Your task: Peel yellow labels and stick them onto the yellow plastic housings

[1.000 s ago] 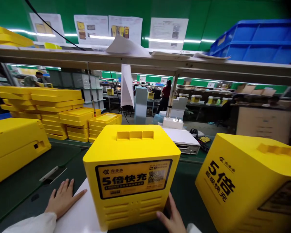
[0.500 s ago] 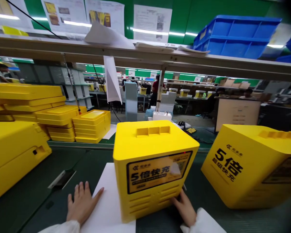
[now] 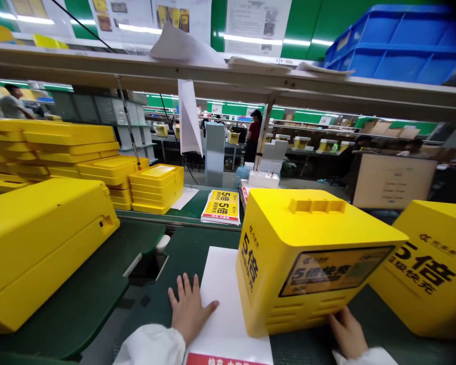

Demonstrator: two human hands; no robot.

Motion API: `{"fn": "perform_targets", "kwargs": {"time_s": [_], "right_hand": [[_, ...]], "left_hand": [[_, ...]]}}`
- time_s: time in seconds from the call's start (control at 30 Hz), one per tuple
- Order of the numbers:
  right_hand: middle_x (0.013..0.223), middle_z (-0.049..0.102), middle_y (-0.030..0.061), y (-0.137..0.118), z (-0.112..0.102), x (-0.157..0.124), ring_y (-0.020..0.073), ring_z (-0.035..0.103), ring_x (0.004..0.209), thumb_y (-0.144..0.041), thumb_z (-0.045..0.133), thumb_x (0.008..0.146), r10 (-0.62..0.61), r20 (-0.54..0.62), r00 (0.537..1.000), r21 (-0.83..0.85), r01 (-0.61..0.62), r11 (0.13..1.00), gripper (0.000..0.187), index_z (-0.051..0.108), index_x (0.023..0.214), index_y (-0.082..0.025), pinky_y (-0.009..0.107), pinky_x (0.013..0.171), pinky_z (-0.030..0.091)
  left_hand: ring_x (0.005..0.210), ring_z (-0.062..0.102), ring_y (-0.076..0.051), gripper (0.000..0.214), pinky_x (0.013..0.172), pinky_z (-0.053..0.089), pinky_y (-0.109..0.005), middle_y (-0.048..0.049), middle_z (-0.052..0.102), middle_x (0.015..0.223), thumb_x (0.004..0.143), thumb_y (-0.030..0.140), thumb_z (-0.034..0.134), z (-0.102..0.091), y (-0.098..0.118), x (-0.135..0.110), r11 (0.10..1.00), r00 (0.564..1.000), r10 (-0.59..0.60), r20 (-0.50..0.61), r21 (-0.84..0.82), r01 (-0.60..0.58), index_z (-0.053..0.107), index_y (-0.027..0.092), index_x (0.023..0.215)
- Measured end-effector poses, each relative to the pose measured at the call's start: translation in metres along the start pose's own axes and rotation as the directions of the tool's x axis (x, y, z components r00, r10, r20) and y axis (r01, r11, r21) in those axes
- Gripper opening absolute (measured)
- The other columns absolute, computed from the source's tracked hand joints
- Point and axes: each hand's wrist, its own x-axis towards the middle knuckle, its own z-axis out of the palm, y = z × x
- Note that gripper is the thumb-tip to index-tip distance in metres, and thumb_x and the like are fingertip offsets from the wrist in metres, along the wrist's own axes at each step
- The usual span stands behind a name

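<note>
A yellow plastic box-shaped housing (image 3: pixel 262 299) stands in front of me, with a ridged handle on top, a dark printed panel in front and black lettering on its left side. My right hand (image 3: pixel 347 332) grips its lower front edge near the right; some fingertips are hidden behind the edge. My left hand (image 3: pixel 190 306) lies flat with fingers spread, partly on a white sheet (image 3: pixel 220 274) and partly on the green surface. A red strip with white lettering shows at the sheet's near end. The housing overlaps the sheet's right side.
Another yellow housing (image 3: pixel 433 274) stands at right and a long yellow one (image 3: pixel 49 243) at left. Stacked yellow parts (image 3: pixel 155 187) and printed sheets (image 3: pixel 221 207) lie behind. A shelf beam (image 3: pixel 243 83) crosses above, bearing blue crates (image 3: pixel 395 48). The green surface has a gap (image 3: pixel 146 266).
The view has swung left, so everything sits further right. The gripped housing has shifted right relative to the sheet, its lettered left side now showing. My left hand stays flat on the sheet's edge.
</note>
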Motion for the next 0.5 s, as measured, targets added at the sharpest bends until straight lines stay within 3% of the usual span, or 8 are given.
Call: {"fn": "perform_targets", "kwargs": {"time_s": [0.1, 0.17, 0.23, 0.3, 0.4, 0.5], "right_hand": [[0.064, 0.059, 0.0068, 0.002, -0.004, -0.007, 0.0277, 0.056, 0.067, -0.054, 0.041, 0.053, 0.021, -0.068, 0.997, -0.112, -0.028, 0.993, 0.037, 0.046, 0.072, -0.022, 0.036, 0.063, 0.042], [0.061, 0.056, 0.0057, 0.002, -0.005, -0.01, 0.0268, 0.054, 0.064, -0.051, 0.039, 0.057, 0.027, -0.099, 0.995, -0.171, -0.043, 0.984, 0.032, 0.044, 0.07, -0.023, 0.035, 0.061, 0.04], [0.06, 0.055, 0.005, 0.0, -0.005, -0.011, 0.026, 0.053, 0.063, -0.05, 0.037, 0.06, 0.025, -0.109, 0.994, -0.209, -0.048, 0.977, 0.029, 0.042, 0.069, -0.023, 0.034, 0.061, 0.038], [0.058, 0.053, 0.0043, -0.003, -0.005, -0.01, 0.025, 0.052, 0.061, -0.049, 0.035, 0.062, 0.02, -0.107, 0.994, -0.234, -0.045, 0.971, 0.028, 0.042, 0.07, -0.023, 0.034, 0.06, 0.037], [0.055, 0.051, 0.003, -0.005, -0.004, -0.011, 0.0239, 0.051, 0.058, -0.049, 0.033, 0.063, 0.012, -0.105, 0.994, -0.261, -0.039, 0.965, 0.028, 0.041, 0.071, -0.023, 0.033, 0.059, 0.036], [0.055, 0.05, 0.0038, -0.005, 0.001, -0.018, 0.0248, 0.051, 0.057, -0.048, 0.032, 0.065, 0.017, -0.114, 0.993, -0.279, -0.048, 0.959, 0.025, 0.038, 0.069, -0.024, 0.034, 0.059, 0.036]], "left_hand": [[0.131, 0.019, -0.03, 0.07, 0.104, 0.015, -0.046, -0.0118, 0.025, 0.143, 0.075, 0.051, 0.048, -0.005, -0.004, 0.009, 0.998, 1.0, 0.016, -0.027, -0.055, -0.017, 0.035, 0.018, 0.134], [0.131, 0.019, -0.028, 0.068, 0.104, 0.017, -0.044, -0.0102, 0.024, 0.144, 0.076, 0.049, 0.05, -0.01, -0.013, 0.023, 0.997, 0.998, -0.01, -0.06, -0.075, 0.005, 0.035, 0.017, 0.134], [0.132, 0.013, -0.031, 0.076, 0.104, 0.015, -0.046, -0.0158, 0.017, 0.145, 0.075, 0.049, 0.052, -0.014, -0.028, 0.041, 0.992, 0.993, -0.074, -0.09, -0.104, 0.065, 0.029, 0.01, 0.136], [0.13, 0.019, -0.034, 0.085, 0.104, 0.02, -0.044, -0.0231, 0.018, 0.143, 0.073, 0.046, 0.056, -0.02, -0.047, 0.06, 0.983, 0.989, -0.122, -0.087, -0.15, 0.108, 0.023, 0.0, 0.136], [0.118, 0.041, -0.033, 0.08, 0.095, 0.034, -0.036, -0.0268, 0.041, 0.129, 0.071, 0.038, 0.059, -0.034, -0.081, 0.083, 0.96, 0.988, -0.147, -0.054, -0.247, 0.129, 0.028, -0.006, 0.131], [0.104, 0.052, -0.037, 0.052, 0.087, 0.04, -0.043, -0.022, 0.057, 0.11, 0.068, 0.027, 0.057, -0.061, -0.116, 0.094, 0.922, 0.979, -0.192, -0.067, -0.353, 0.157, 0.052, 0.004, 0.115]]}}
